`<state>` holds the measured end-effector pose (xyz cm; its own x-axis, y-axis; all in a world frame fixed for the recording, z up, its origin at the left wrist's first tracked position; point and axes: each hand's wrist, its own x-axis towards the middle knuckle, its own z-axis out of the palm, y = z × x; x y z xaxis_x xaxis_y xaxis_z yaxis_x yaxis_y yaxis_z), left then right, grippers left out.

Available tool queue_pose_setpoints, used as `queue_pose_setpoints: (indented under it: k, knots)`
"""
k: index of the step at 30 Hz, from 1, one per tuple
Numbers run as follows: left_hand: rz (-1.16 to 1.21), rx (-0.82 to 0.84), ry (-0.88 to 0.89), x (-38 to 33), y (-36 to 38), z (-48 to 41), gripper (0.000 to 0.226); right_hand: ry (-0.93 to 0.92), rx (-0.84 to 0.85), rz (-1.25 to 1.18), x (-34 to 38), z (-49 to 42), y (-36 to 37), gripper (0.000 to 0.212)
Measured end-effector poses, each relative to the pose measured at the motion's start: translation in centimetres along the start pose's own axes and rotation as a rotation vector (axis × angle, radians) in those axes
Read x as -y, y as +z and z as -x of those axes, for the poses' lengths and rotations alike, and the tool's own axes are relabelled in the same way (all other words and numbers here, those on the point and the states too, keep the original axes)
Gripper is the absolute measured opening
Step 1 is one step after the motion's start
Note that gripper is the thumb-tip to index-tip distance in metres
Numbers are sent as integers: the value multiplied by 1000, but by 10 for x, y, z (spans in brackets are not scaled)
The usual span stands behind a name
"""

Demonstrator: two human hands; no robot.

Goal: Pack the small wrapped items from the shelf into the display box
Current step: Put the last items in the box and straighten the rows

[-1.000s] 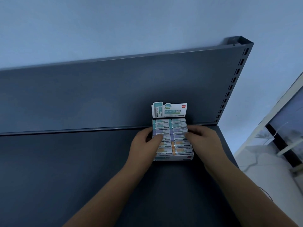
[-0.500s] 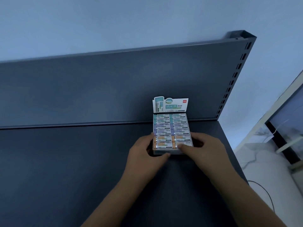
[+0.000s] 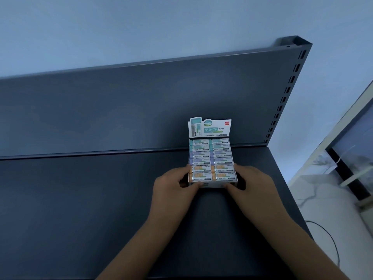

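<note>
Head view, the only one: the display box stands on the dark shelf, its printed header card raised at the far end, close against the shelf's back panel. The wrapped items fill the box in two columns: green wrappers at its far end, purple in the middle, orange at the near end. No gap shows among them, and no loose item lies on the shelf beside the box.

A second ago both hands lay over the middle rows, with fingers on top of the wrappers. They have since drawn back to the near end of the box and come off the items. From that I judge the packing to be finished or nearly so. The work in hand looks like squaring or seating the full box, not adding more to it.

The left hand holds the near-left corner of the box. Its thumb lies along the left wall and a curled finger reaches across the front wall. The right hand mirrors it at the near-right corner, with its thumb on the front wall and its fingers bent against the right wall. Both hands are closed round the box, clamping it between them. Neither touches the tops of the wrappers. Whether the box is lifted or resting on the shelf cannot be told.

Well to the right of the box, past the slotted upright, a thin cable lies on the pale floor.
</note>
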<state>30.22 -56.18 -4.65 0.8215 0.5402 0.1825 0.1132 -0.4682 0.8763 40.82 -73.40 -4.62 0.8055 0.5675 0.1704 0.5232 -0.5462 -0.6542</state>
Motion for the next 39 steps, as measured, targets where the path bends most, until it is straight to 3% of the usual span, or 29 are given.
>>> queue_pose_setpoints:
  k: [5, 11, 26, 34, 39]
  knots:
    - [-53, 38, 33, 2, -3, -4, 48, -4, -15, 25, -1, 2, 4, 40]
    - [-9, 141, 26, 0, -7, -12, 63, -35, 98, 2, -1, -10, -11, 50]
    - [-73, 166, 104, 10, -7, -21, 62, -41, 69, -12, -3, -15, -6, 48]
    - [43, 357, 109, 6, -1, -48, 84, 3, 301, 40, -3, -55, -13, 96]
    - [55, 361, 105, 12, -1, -51, 88, 24, 301, -2, -12, -62, -7, 102]
